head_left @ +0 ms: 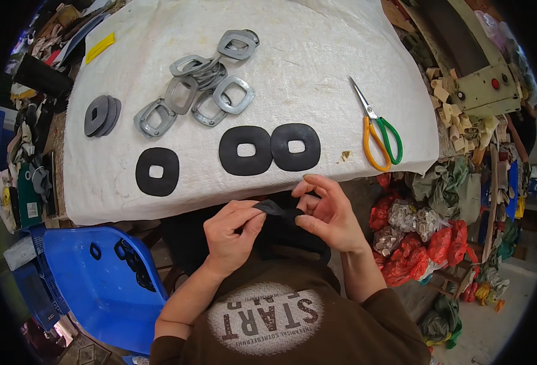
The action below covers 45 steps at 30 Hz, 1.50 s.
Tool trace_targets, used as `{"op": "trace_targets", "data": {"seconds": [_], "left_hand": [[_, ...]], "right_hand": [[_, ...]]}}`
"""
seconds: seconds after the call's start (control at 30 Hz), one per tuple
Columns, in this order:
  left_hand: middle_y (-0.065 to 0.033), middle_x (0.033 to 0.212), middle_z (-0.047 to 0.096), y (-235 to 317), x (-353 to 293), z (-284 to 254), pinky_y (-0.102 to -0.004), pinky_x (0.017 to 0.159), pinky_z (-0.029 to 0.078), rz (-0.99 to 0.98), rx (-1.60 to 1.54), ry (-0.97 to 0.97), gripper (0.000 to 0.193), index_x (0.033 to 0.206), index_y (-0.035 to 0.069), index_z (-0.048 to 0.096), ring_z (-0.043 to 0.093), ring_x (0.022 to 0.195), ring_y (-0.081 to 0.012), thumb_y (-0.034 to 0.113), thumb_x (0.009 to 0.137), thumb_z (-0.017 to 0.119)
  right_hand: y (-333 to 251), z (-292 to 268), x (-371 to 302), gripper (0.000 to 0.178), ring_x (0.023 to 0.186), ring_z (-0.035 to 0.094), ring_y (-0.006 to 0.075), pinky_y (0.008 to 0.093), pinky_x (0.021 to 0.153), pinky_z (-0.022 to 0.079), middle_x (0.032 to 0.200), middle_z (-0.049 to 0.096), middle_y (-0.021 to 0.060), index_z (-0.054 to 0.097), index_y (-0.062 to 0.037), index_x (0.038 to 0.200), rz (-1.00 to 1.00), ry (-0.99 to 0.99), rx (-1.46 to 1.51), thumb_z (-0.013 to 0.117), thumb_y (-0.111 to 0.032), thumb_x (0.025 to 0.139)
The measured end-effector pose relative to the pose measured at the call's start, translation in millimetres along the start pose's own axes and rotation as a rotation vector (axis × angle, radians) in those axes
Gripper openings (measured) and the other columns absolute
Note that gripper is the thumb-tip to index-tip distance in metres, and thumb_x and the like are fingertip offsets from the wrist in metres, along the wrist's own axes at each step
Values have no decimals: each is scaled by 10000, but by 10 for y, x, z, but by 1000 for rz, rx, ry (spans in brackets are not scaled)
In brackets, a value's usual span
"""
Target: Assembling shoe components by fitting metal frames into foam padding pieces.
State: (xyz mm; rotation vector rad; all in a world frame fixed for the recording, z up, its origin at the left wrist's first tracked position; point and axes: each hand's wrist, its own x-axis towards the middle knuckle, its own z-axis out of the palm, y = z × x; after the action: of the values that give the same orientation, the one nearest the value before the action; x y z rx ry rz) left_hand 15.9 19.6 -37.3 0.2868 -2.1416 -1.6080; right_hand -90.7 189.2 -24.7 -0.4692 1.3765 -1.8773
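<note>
Close to my body, just off the table's near edge, a black soft pad [274, 209] is stretched between my hands and seen nearly edge-on. My left hand [229, 234] pinches its left end between thumb and fingers. My right hand [329, 216] grips the other end with thumb and curled fingers. Beyond them on the table lie two touching black rounded-square pads with square holes, a left one [245, 151] and a right one [296, 147]. Another such pad [157, 171] lies farther left. Behind them is a loose heap of grey rounded-square frames [233, 95].
Scissors [375, 131] with one orange and one green handle lie on the white-covered table [317, 73]. A grey pad stack [102, 115] and a yellow strip [100, 48] are at left. A blue tub [104, 280] holds black rings. Red bags [408, 258] stand at right.
</note>
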Motion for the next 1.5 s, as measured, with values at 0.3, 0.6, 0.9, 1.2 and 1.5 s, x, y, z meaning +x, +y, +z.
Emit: {"op": "trace_targets", "data": {"seconds": [0.3, 0.6, 0.9, 1.2, 1.5], "left_hand": [[-102, 893, 616, -35, 59, -86, -206, 586, 451, -109, -229, -108, 131, 844, -13, 633, 576, 715, -114, -20, 720, 674], [-104, 868, 565, -62, 192, 30, -340, 679, 478, 468, 253, -24, 292, 897, 8, 594, 579, 800, -269, -84, 630, 670], [-104, 809, 599, 9, 174, 82, -288, 661, 481, 262, 230, -42, 216, 898, -3, 623, 601, 754, -220, -36, 686, 646], [15, 782, 590, 89, 141, -6, -175, 595, 378, -490, -467, -81, 148, 955, -11, 654, 483, 676, -34, 16, 854, 550], [-37, 828, 610, 81, 134, 39, -198, 629, 451, -614, -774, 64, 137, 973, -35, 587, 554, 697, -67, 13, 856, 536]], "right_hand": [[14, 77, 76, 615, 871, 487, 111, 229, 763, 422, 1080, 449, 93, 357, -56, 1293, -177, 16, -142, 522, 162, 742], [-7, 120, 97, 635, 948, 486, 160, 279, 827, 406, 1096, 443, 139, 331, -49, 1292, -321, -56, -367, 508, 188, 731], [-22, 150, 81, 637, 926, 473, 152, 266, 797, 408, 1074, 449, 135, 341, -62, 1295, -259, -40, -229, 501, 187, 731], [-9, 61, 163, 672, 1003, 449, 176, 288, 861, 370, 1066, 456, 123, 329, -88, 1325, -218, -63, -73, 574, 109, 730], [214, 214, 217, 928, 1110, 425, 199, 329, 907, 350, 1226, 406, 121, 209, -95, 1393, -431, 71, -361, 758, 3, 651]]}}
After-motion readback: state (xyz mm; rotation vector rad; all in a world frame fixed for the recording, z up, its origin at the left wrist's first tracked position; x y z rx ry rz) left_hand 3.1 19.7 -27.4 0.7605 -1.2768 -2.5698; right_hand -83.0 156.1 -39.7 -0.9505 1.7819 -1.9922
